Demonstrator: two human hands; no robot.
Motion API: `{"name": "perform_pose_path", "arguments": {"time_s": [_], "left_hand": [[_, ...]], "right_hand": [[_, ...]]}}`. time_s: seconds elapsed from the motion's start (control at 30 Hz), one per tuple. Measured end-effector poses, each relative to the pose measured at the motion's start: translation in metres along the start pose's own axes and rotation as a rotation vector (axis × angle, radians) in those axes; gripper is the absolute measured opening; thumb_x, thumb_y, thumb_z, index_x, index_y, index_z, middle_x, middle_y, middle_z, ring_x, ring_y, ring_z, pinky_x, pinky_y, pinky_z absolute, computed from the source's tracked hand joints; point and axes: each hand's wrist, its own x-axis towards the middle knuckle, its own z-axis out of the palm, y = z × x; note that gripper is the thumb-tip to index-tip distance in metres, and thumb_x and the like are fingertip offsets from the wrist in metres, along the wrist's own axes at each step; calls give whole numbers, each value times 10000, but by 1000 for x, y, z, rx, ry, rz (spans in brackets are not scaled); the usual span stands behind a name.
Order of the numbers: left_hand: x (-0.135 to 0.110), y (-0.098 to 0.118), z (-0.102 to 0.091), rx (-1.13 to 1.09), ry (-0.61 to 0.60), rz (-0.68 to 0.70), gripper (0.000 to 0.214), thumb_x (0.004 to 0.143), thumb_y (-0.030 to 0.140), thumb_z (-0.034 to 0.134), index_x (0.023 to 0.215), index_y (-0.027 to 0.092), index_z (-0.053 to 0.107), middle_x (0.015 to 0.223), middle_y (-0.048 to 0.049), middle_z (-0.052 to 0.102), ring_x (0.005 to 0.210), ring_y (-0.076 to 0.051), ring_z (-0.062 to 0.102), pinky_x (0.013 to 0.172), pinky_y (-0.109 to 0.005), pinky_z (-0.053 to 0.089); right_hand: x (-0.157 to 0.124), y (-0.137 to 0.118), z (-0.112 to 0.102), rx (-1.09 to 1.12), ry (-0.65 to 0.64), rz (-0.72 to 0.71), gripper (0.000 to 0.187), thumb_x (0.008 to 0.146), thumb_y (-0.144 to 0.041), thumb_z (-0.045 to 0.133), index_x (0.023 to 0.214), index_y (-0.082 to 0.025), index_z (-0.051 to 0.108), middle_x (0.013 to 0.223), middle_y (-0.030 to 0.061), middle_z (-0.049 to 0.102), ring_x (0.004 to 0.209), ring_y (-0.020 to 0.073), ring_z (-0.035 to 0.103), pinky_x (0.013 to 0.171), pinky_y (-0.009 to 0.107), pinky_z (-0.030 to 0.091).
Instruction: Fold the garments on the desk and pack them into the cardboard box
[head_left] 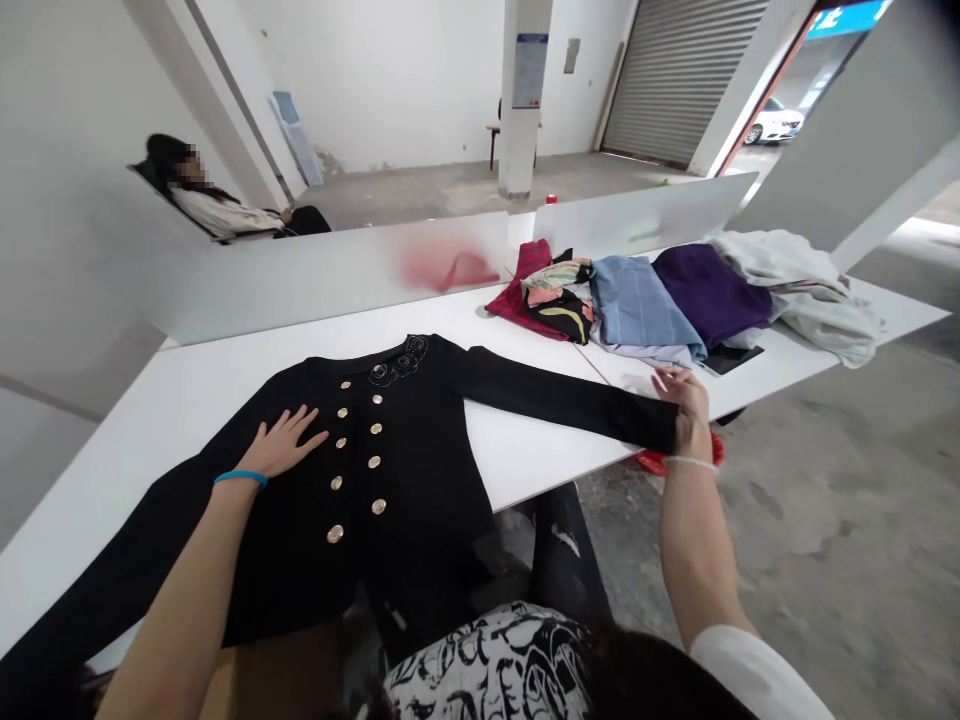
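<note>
A black jacket (420, 440) with two rows of gold buttons and a beaded flower pattern at the collar lies spread on the white table (525, 450). Its lower edge hangs over the near side. My left hand (283, 442), fingers spread, rests flat on the chest beside the buttons. One sleeve (562, 393) stretches out to the right across the table. At its cuff is my right hand (684, 393), with the wrist against the cuff's end. The right fingers are slightly bent and apart, with nothing visible between them. The other sleeve runs down to the lower left.
Folded clothes lie at the table's back right: a patterned piece (559, 300), a blue one (643, 305), a purple one (712, 285) and a pale one (810, 290). A frosted divider (315, 275) lines the back edge. Beyond it a person (225, 205) sits reclined. A red bag (651, 462) shows below the edge.
</note>
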Motion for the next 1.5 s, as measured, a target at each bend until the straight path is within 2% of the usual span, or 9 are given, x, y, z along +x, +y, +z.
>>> {"name": "perform_pose_path", "arguments": {"time_s": [0.17, 0.4, 0.6, 0.73, 0.87, 0.97, 1.13, 1.27, 1.5], "left_hand": [[36, 68, -19, 36, 218, 179, 533, 914, 379, 248, 1317, 160, 520, 1471, -103, 406, 1400, -291, 267, 1136, -516, 154], [124, 212, -9, -116, 159, 269, 601, 931, 479, 232, 1434, 178, 365, 1525, -132, 294, 1413, -340, 212, 1118, -579, 147], [164, 254, 5, -185, 181, 166, 650, 918, 515, 249, 1461, 163, 312, 1547, -158, 211, 1425, -389, 111, 1111, -633, 70], [163, 252, -4, -215, 198, 190, 644, 931, 493, 235, 1463, 134, 293, 1543, -158, 224, 1427, -366, 130, 1123, -604, 119], [133, 209, -19, -221, 227, 265, 510, 938, 387, 288, 1383, 180, 430, 1532, -83, 297, 1421, -271, 218, 1150, -476, 193], [103, 155, -31, -211, 214, 239, 425, 913, 267, 316, 1244, 175, 567, 1373, -88, 528, 1303, -236, 433, 1108, -397, 303], [76, 92, -30, -189, 145, 152, 427, 889, 265, 356, 1229, 128, 577, 1294, -123, 583, 1201, -268, 527, 1041, -416, 381], [77, 90, -4, -199, 160, 125, 449, 908, 312, 346, 1292, 153, 517, 1472, -93, 403, 1329, -259, 390, 1105, -453, 297], [86, 96, 15, -230, 276, 63, 474, 951, 285, 200, 1327, 188, 472, 1461, -88, 415, 1356, -240, 348, 1113, -503, 268]], "right_hand": [[-23, -17, -5, -87, -124, 95, 430, 901, -231, 272, 1068, -94, 644, 1042, 153, 678, 995, 237, 627, 903, 385, 465], [-89, -70, 39, -497, -445, -3, 410, 908, -398, 546, 1265, -197, 520, 1328, 101, 504, 1162, 246, 522, 980, 496, 430], [-74, -53, 45, -611, -604, -20, 496, 964, -417, 319, 1449, -319, 342, 1534, 38, 292, 1416, 265, 245, 1120, 520, 243], [-63, -57, 49, -672, -602, 16, 521, 970, -375, 290, 1480, -271, 278, 1554, 42, 226, 1434, 265, 186, 1127, 523, 229], [-77, -88, 48, -640, -516, 34, 488, 963, -332, 301, 1414, -196, 429, 1514, 108, 319, 1409, 333, 240, 1089, 592, 252], [-106, -131, 46, -421, -488, -209, 451, 960, -335, 327, 1319, -167, 542, 1446, 127, 430, 1370, 293, 343, 1098, 509, 309], [-170, -183, 54, -28, -837, -689, 564, 876, -428, 555, 1399, -247, 446, 1517, 109, 308, 1384, 296, 316, 1069, 476, 394], [-191, -175, 61, -16, -832, -629, 358, 934, -229, 449, 1253, -167, 598, 1420, 143, 460, 1346, 293, 384, 1066, 480, 410], [-199, -161, 54, -23, -648, -565, 457, 912, -136, 402, 1358, -181, 495, 1443, 153, 412, 1291, 279, 445, 1025, 463, 451]]}}
